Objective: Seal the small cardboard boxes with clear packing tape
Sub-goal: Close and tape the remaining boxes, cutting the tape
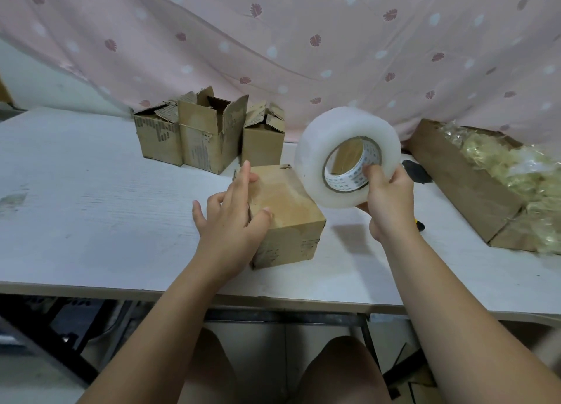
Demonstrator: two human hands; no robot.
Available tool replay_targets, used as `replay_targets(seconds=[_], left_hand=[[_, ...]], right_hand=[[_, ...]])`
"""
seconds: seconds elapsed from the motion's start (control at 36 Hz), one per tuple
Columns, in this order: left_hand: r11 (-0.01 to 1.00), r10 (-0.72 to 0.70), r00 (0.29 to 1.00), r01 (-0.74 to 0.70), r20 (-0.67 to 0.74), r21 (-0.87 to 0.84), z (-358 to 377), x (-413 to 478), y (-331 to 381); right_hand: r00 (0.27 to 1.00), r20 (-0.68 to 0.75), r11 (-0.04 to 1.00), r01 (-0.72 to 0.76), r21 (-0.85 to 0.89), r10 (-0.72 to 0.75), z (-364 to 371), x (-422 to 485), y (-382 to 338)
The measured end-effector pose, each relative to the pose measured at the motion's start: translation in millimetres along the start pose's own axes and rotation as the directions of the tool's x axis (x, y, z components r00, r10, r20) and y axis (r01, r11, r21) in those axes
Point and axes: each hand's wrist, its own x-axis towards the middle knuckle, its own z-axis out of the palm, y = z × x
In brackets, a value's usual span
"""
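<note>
Left hand [233, 212] steadies box [291, 212], fingers spread flat; right hand [387, 197] grips roll [331, 148], thumb in core. We judge taping not begun; next we need tape's free end.

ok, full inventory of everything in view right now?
closed box: 1, brown, table centre
open boxes: 3, brown, table rear
tape roll: 1, clear, raised right of closed box
long carton: 1, brown, table right
plastic packets: many, yellowish, in long carton
dark object: 1, black, behind right hand
table: 1, white
curtain: 1, pink, behind
left hand: 1, rests on closed box
right hand: 1, grips tape roll
</note>
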Motion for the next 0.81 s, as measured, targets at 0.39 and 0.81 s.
replay_targets(seconds=[0.39, 0.81], left_hand=[[1.000, -0.017, 1.000, 0.017, 0.018, -0.001, -4.0, -1.0, 3.1], [0.981, -0.032, 0.995, 0.050, 0.097, -0.185, -13.5, -6.6, 15.6]], right_hand=[[0.996, -0.083, 0.996, -0.042, -0.072, 0.036, -22.4, 9.8, 39.3], [0.988, -0.037, 0.958, 0.138, -0.250, -0.152, -24.9, 9.7, 56.2]])
